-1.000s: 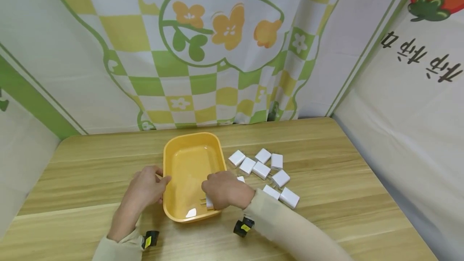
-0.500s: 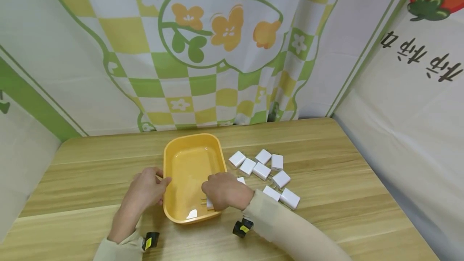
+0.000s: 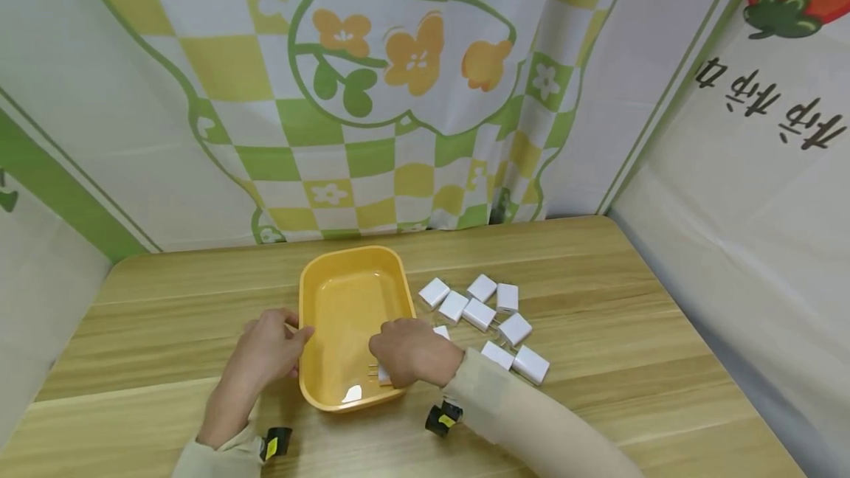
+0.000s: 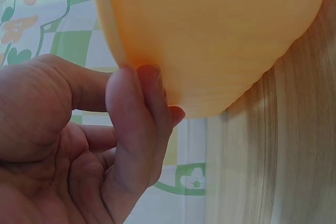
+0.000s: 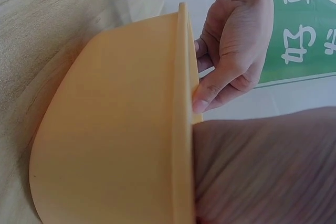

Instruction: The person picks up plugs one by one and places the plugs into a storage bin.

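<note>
A yellow plastic tray (image 3: 345, 301) sits on the wooden table in the head view. My left hand (image 3: 265, 349) pinches its left rim, thumb over the edge; in the left wrist view the fingers press the outer wall (image 4: 210, 40). Reaching over the right rim, my right hand (image 3: 415, 351) holds a white charger plug (image 3: 384, 375) low inside the tray, its metal prongs pointing left. Most of that plug is hidden under the fingers. From the right wrist view, the right hand (image 5: 262, 166) passes over the rim and its fingertips are out of sight behind the wall.
Several white charger plugs (image 3: 479, 313) lie scattered on the table (image 3: 598, 301) right of the tray. One plug (image 3: 441, 332) is partly covered by my right wrist. A patterned curtain (image 3: 372, 146) hangs along the table's back edge.
</note>
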Demonstrator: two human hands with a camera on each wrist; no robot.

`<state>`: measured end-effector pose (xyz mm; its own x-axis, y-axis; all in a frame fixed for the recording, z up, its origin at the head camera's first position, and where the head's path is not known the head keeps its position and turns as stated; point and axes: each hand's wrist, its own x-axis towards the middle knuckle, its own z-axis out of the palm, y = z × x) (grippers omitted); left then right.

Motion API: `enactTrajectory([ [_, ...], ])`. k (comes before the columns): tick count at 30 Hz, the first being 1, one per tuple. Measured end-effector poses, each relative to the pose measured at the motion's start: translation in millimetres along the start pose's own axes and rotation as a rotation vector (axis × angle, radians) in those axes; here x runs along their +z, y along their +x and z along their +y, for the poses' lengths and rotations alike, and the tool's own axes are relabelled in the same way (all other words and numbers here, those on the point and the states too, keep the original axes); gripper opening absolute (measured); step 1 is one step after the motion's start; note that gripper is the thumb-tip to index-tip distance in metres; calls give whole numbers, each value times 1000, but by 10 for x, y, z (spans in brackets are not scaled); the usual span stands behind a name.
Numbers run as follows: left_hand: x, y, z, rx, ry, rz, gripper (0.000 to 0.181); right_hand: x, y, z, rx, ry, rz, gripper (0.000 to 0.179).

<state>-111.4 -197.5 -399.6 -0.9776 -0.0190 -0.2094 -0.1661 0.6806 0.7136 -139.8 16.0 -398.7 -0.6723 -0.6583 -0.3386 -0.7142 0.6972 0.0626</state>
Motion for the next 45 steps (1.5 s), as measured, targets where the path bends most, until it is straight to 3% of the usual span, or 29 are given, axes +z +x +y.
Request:
enactTrajectory([
  [5,12,4,3,4,7,-3,33,6,-20,18,-14,13,14,21],
  [11,15,8,0,9,10,-4,34,7,-65,66,-88,-5,85,39],
  [23,31,-4,-16,9,2,-14,30,-46,-259,268,-167,174,192,45],
  [35,26,6,-9,10,13,-11,32,-58,-606,679,-94,373,320,44],
  [45,2,30,15,18,41,-17,34,38,-838,939,28,486,344,39],
])
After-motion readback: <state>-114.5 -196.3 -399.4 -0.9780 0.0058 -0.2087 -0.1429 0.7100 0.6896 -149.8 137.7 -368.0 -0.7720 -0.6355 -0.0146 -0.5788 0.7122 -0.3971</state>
